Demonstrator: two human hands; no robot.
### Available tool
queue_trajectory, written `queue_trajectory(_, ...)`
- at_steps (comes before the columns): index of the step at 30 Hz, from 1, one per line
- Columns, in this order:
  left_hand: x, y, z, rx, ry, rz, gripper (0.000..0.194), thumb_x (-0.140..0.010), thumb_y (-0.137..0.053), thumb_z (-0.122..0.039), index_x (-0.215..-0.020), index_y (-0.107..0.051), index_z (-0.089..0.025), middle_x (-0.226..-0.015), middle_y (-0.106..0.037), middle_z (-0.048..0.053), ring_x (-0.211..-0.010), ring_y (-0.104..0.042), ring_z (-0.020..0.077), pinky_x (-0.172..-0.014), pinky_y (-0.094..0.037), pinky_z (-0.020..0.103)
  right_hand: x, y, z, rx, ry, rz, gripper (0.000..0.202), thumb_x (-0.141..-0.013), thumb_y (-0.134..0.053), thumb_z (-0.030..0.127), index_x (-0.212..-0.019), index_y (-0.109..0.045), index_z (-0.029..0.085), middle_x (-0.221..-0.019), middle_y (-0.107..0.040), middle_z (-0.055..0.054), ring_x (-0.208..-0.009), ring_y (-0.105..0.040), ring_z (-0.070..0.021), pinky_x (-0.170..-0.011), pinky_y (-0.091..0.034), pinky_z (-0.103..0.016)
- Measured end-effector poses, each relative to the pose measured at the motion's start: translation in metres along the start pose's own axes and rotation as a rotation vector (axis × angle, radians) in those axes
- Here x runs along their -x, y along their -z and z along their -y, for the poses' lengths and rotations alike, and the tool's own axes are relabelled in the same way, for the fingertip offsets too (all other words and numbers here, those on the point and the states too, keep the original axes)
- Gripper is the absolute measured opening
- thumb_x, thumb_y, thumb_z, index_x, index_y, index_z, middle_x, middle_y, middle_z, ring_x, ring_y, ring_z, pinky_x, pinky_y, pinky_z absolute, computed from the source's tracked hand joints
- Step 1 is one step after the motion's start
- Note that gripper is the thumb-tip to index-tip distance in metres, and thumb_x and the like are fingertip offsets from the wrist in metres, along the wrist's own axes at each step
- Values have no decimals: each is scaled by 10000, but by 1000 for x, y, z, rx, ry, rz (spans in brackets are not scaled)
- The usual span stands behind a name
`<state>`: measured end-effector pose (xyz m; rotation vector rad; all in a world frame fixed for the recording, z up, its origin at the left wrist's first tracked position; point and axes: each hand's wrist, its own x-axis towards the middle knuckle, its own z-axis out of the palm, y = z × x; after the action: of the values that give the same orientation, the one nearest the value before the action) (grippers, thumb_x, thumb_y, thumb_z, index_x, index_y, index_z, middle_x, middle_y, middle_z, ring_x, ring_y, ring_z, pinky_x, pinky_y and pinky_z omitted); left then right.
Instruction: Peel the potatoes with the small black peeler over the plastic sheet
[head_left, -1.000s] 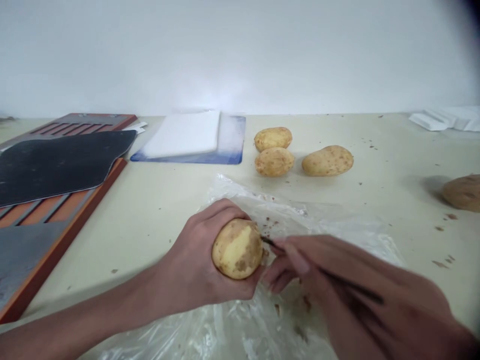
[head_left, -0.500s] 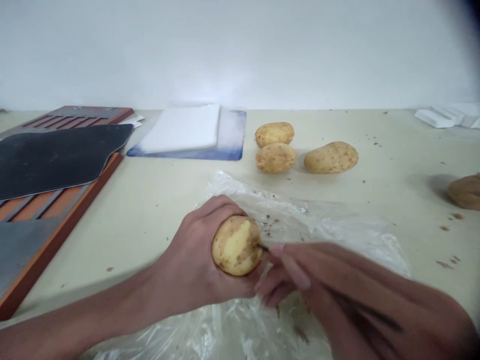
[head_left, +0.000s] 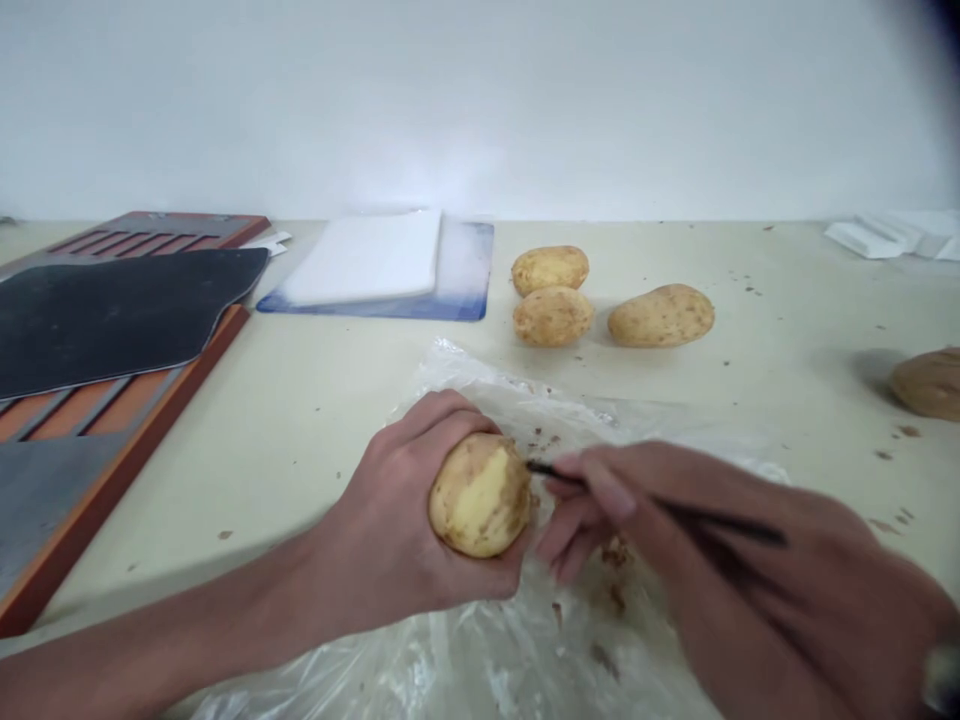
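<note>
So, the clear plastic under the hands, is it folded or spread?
Spread, though crumpled: the clear plastic shows below and beyond the left hand and the right hand, with brown scraps lying on it.

The held potato (head_left: 478, 497), in the left hand (head_left: 405, 520), is above the plastic sheet (head_left: 480, 665) on the desk (head_left: 300, 375). The tool (head_left: 555, 473), in the right hand (head_left: 720, 540), is at its right side. Behind the sheet: front potato (head_left: 553, 317), with rear potato (head_left: 550, 270) directly behind; third potato (head_left: 661, 316) to their right. Outer potato (head_left: 930, 384): right edge, well apart. Left of the pair: board (head_left: 463, 270), slab (head_left: 367, 258) on it. Far left: frame (head_left: 187, 385), mat (head_left: 120, 310) on it.
</note>
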<state>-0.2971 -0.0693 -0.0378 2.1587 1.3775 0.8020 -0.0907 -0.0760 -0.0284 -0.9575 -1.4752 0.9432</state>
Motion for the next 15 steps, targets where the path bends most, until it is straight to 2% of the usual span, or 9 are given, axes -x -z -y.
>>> queue_trajectory(2,0,0,-1,-12,13,1,448,-613,-835,-275,-1023,-659,-245,-1027,-647,-39,-895,-637,111,-792,-561,255,5,0,0,-65,-20,19,200,-1024,-639,273,-942,-810,210,-677,-768,-5,-573,-758,-156,-549,-655,-196)
queue_trajectory(5,-1,2,0,15,17,42,490,-597,-883,-338,-1022,-652,-254,-1047,-646,-32,-924,-640,132,-813,-571,276,15,-4,-2,-117,61,227,242,-1031,-601,146,-874,-779,193,-714,-778,31,-572,-751,-90,-622,-637,-111)
queue_trajectory(6,-1,2,1,19,6,53,521,-595,-897,-363,-1041,-647,-260,-1067,-643,-30,-942,-640,138,-830,-574,284,17,-5,-3,-123,86,311,254,-1030,-595,136,-847,-764,182,-734,-781,27,-585,-753,-82,-648,-633,-97)
queue_trajectory(8,-1,3,3,17,-20,50,566,-601,-906,-403,-1080,-634,-269,-1102,-637,-26,-965,-641,143,-846,-575,291,19,-7,-5,-126,85,393,275,-1028,-589,125,-799,-736,165,-755,-778,13,-600,-755,-78,-662,-627,-84)
queue_trajectory(11,0,2,2,-11,-16,39,525,-610,-886,-354,-1062,-633,-264,-1083,-638,-28,-945,-643,132,-829,-577,276,16,-3,-6,-99,30,369,282,-1012,-600,89,-782,-736,180,-748,-775,30,-603,-750,-71,-639,-619,-73)
queue_trajectory(15,2,1,-1,-63,-21,24,539,-585,-848,-258,-1077,-627,-257,-1089,-636,-27,-970,-639,132,-846,-575,265,11,3,-3,-59,7,99,215,-978,-655,82,-875,-781,221,-750,-787,50,-633,-764,-87,-683,-649,-107)
